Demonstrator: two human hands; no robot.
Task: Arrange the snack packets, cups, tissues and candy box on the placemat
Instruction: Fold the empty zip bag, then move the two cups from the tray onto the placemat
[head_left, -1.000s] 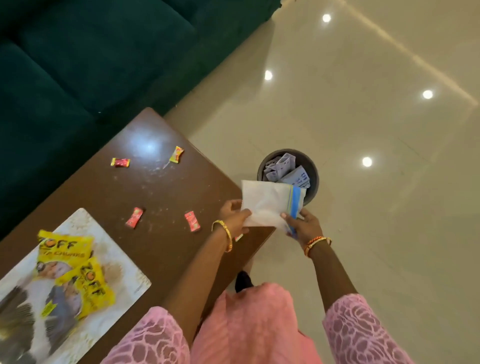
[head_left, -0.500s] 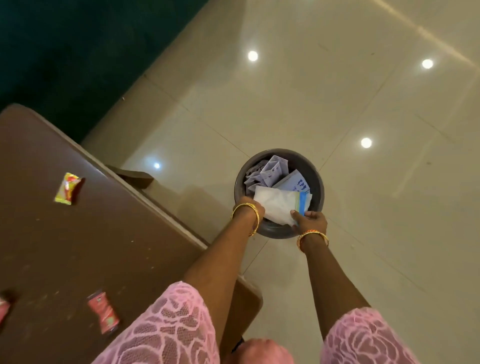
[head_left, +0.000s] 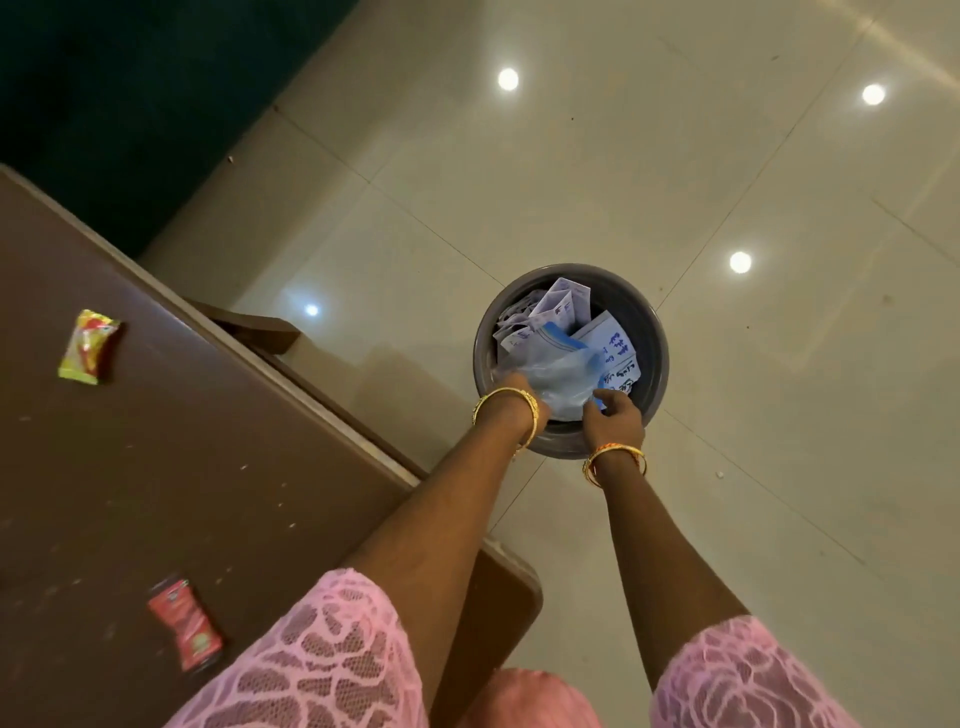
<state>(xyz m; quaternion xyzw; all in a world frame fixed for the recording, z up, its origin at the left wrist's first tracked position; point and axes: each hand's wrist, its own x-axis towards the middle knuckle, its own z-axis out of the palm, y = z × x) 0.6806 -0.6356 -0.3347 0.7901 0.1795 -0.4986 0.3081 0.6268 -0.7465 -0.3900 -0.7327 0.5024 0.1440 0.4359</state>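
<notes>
A: Sleeves? 
B: Short, pink lace with a rose pattern, on both arms; left sleeve (head_left: 311, 654), right sleeve (head_left: 753, 675).

A: Wrists? 
B: Gold bangle (head_left: 511, 410) on left; gold bangle with orange thread (head_left: 615, 462) on right.

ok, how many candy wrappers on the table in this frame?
2. A yellow-red candy lies near the table's far left edge; a red candy lies nearer, beside the pink sleeve. More may lie outside the frame.
</notes>
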